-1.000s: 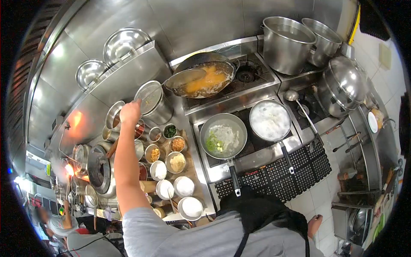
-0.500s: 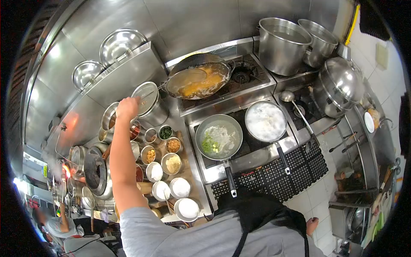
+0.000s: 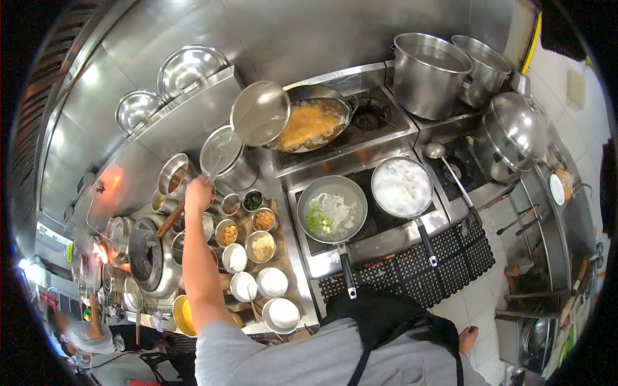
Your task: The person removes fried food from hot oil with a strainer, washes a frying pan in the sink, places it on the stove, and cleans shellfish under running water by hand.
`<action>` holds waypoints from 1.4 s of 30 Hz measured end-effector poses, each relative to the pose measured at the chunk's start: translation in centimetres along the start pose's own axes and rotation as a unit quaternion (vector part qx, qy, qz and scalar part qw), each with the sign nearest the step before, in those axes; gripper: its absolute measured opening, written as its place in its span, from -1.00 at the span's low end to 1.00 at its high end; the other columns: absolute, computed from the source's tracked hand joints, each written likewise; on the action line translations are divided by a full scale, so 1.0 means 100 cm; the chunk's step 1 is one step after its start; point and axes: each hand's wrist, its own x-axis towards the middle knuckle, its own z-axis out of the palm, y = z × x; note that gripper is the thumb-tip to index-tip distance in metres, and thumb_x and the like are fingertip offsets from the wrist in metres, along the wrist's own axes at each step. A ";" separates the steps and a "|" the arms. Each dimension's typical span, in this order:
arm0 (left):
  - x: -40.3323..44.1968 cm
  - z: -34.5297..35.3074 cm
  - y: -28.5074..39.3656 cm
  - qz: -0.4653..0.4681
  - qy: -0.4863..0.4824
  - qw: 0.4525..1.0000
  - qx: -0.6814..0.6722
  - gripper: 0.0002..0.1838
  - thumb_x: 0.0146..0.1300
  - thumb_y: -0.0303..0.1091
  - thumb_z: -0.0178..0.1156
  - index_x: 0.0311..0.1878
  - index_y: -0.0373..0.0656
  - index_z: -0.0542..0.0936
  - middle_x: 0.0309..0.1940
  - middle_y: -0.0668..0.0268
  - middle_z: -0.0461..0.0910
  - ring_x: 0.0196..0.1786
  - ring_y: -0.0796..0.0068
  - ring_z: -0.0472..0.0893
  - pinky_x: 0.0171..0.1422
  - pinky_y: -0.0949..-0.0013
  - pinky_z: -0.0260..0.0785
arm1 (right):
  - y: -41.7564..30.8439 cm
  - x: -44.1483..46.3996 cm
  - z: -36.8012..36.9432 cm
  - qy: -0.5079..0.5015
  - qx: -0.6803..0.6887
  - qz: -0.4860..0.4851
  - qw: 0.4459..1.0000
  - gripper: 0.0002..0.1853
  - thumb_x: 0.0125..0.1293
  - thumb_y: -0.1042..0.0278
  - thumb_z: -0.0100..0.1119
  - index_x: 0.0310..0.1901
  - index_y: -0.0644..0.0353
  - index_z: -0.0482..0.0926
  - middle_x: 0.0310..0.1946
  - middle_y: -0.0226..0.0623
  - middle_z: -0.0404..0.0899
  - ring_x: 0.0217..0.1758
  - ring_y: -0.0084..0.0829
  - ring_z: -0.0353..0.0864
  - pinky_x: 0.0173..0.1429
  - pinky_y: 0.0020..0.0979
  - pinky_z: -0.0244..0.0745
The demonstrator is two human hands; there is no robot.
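My left hand is closed round the handle of a round mesh strainer. The strainer is raised over the left edge of a wok, where orange-yellow food bubbles in oil. Below the strainer stands a tall steel pot with a sieve on top. Down at my right side hangs my right hand, away from everything; its fingers look curled, but are too small to make out. A pan with green bits in liquid and a pan of white foam sit on the nearer burners.
Bowls of ingredients and white powder stand left of the burners. Large pots are at the back right, with a ladle before them. A flame burns far left, near another person.
The strainer has come up out of the wok and moved left, uncovering more of the orange food. My left hand has shifted slightly down and nearer to me.
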 end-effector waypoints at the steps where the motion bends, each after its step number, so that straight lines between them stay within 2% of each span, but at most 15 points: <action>1: -0.007 0.011 -0.022 -0.016 -0.002 0.999 -0.031 -0.76 0.20 -0.28 0.09 -0.26 -0.25 0.61 -0.49 -0.02 0.60 -0.37 0.02 0.63 -0.23 0.12 0.45 | -0.003 0.001 0.000 0.002 -0.002 -0.010 1.000 -0.77 0.31 0.35 0.01 -0.12 0.34 0.44 -0.18 0.05 0.50 -0.11 0.04 0.49 -0.02 -0.07 0.38; 5: -0.054 0.009 -0.039 -0.177 -0.003 0.965 -0.193 -0.81 0.20 -0.36 0.12 -0.43 -0.29 0.55 -0.70 0.21 0.49 -0.74 0.46 0.44 -0.64 0.34 0.23 | -0.005 0.007 0.003 -0.005 -0.015 -0.045 0.999 -0.77 0.31 0.36 0.01 -0.11 0.34 0.43 -0.16 0.05 0.50 -0.11 0.04 0.50 -0.01 -0.09 0.39; 14: -0.021 0.045 -0.073 -0.239 -0.151 0.918 -0.276 -0.86 0.08 -0.45 0.27 -0.51 -0.23 0.52 -0.74 0.34 0.39 -0.75 0.54 0.37 -0.70 0.43 0.13 | -0.057 0.036 0.017 -0.045 0.021 -0.098 0.994 -0.79 0.29 0.41 0.01 -0.13 0.38 0.43 -0.17 0.06 0.50 -0.09 0.04 0.49 0.02 -0.11 0.38; 19: -0.016 0.028 -0.048 -0.263 -0.208 0.933 -0.133 -0.74 0.04 -0.32 0.29 -0.59 -0.33 0.54 -0.73 0.14 0.52 -0.73 0.30 0.51 -0.62 0.27 0.36 | -0.076 0.075 0.044 -0.064 0.027 -0.187 0.980 -0.76 0.28 0.38 0.04 -0.11 0.37 0.45 -0.18 0.01 0.50 -0.10 -0.01 0.49 0.02 -0.12 0.37; 20: -0.029 0.007 -0.024 -0.218 -0.186 0.958 -0.015 -0.69 0.05 -0.22 0.29 -0.37 -0.35 0.59 -0.49 -0.04 0.63 -0.49 0.14 0.66 -0.39 0.20 0.51 | -0.083 0.077 0.045 -0.065 0.030 -0.195 0.978 -0.76 0.28 0.38 0.04 -0.11 0.37 0.45 -0.19 0.01 0.50 -0.10 -0.02 0.50 0.02 -0.13 0.37; 21: -0.034 0.027 -0.055 -0.110 -0.007 0.991 0.078 -0.47 0.06 -0.07 0.29 -0.07 -0.36 0.53 -0.18 -0.16 0.61 -0.13 0.02 0.66 -0.07 0.10 0.52 | -0.087 0.081 0.049 -0.068 0.031 -0.204 0.976 -0.75 0.28 0.37 0.04 -0.11 0.37 0.45 -0.19 0.01 0.51 -0.11 -0.02 0.50 0.03 -0.13 0.37; 22: -0.066 -0.013 0.000 -0.185 0.015 0.976 0.112 -0.34 0.10 -0.01 0.27 0.14 -0.32 0.41 0.02 -0.15 0.52 0.08 -0.03 0.56 0.11 0.03 0.42 | -0.090 0.087 0.052 -0.074 0.028 -0.217 0.973 -0.74 0.29 0.36 0.05 -0.10 0.37 0.45 -0.20 0.00 0.51 -0.11 -0.02 0.50 0.03 -0.14 0.37; 24: -0.124 -0.044 0.024 -0.079 0.199 0.971 0.107 -0.52 0.24 -0.08 0.15 0.11 -0.20 0.47 -0.07 -0.07 0.58 -0.07 -0.07 0.60 -0.01 0.05 0.44 | -0.089 0.101 0.053 -0.111 0.045 -0.244 0.962 -0.73 0.30 0.32 0.06 -0.11 0.37 0.46 -0.23 -0.01 0.51 -0.14 -0.02 0.50 -0.01 -0.13 0.38; 26: -0.202 -0.077 0.047 -0.118 0.144 0.979 -0.081 -0.61 0.25 -0.09 0.14 -0.02 -0.20 0.58 -0.31 -0.01 0.65 -0.24 0.04 0.65 -0.14 0.14 0.47 | -0.087 0.114 0.052 -0.155 0.024 -0.256 0.954 -0.73 0.30 0.31 0.06 -0.11 0.37 0.47 -0.24 -0.01 0.51 -0.14 -0.02 0.50 -0.02 -0.12 0.38; 28: -0.296 -0.098 0.050 -0.186 -0.048 0.972 -0.137 -0.65 0.26 -0.11 0.11 -0.16 -0.21 0.64 -0.55 0.09 0.62 -0.44 0.20 0.64 -0.28 0.24 0.46 | -0.074 0.135 0.052 -0.201 -0.016 -0.251 0.947 -0.73 0.31 0.30 0.05 -0.12 0.36 0.47 -0.24 -0.02 0.51 -0.15 -0.03 0.50 -0.02 -0.11 0.38; 32: -0.458 -0.012 -0.006 -0.496 -0.295 0.784 -0.230 -0.75 0.29 -0.23 0.06 -0.20 -0.23 0.56 -0.54 0.25 0.55 -0.57 0.40 0.52 -0.49 0.34 0.34 | -0.039 0.189 0.061 -0.274 -0.108 -0.215 0.931 -0.72 0.31 0.28 0.05 -0.12 0.36 0.47 -0.26 -0.03 0.51 -0.15 -0.03 0.50 -0.04 -0.10 0.39; 34: -0.545 0.107 -0.080 -0.498 -0.238 0.788 -0.273 -0.76 0.27 -0.27 0.11 -0.15 -0.27 0.51 -0.54 0.29 0.51 -0.62 0.47 0.45 -0.58 0.36 0.29 | -0.032 0.214 0.072 -0.313 -0.142 -0.202 0.917 -0.72 0.32 0.27 0.05 -0.13 0.35 0.48 -0.26 -0.04 0.51 -0.15 -0.03 0.50 -0.05 -0.10 0.39; 36: -0.565 0.182 -0.083 -0.496 -0.009 0.825 -0.270 -0.55 0.27 -0.06 0.13 -0.10 -0.34 0.58 -0.43 0.12 0.62 -0.58 0.43 0.56 -0.49 0.34 0.36 | -0.042 0.234 0.084 -0.337 -0.151 -0.197 0.908 -0.72 0.32 0.25 0.05 -0.13 0.35 0.48 -0.27 -0.04 0.51 -0.16 -0.03 0.50 -0.06 -0.09 0.39; 39: -0.556 0.232 -0.079 -0.558 0.059 0.714 -0.418 -0.51 0.22 -0.11 0.22 0.07 -0.30 0.52 -0.42 0.24 0.58 -0.59 0.47 0.52 -0.52 0.39 0.37 | -0.111 0.195 0.051 -0.190 -0.093 -0.355 0.911 -0.71 0.33 0.21 0.02 -0.21 0.34 0.51 -0.26 -0.03 0.53 -0.16 -0.05 0.52 -0.03 -0.10 0.40; 42: -0.551 0.231 -0.075 -0.558 0.006 0.735 -0.386 -0.63 0.23 -0.20 0.18 -0.03 -0.30 0.60 -0.46 0.20 0.59 -0.54 0.38 0.57 -0.49 0.32 0.41 | -0.143 0.216 0.061 -0.191 -0.020 -0.392 0.900 -0.73 0.30 0.27 0.05 -0.15 0.35 0.51 -0.19 0.02 0.55 -0.08 -0.01 0.53 0.00 -0.12 0.40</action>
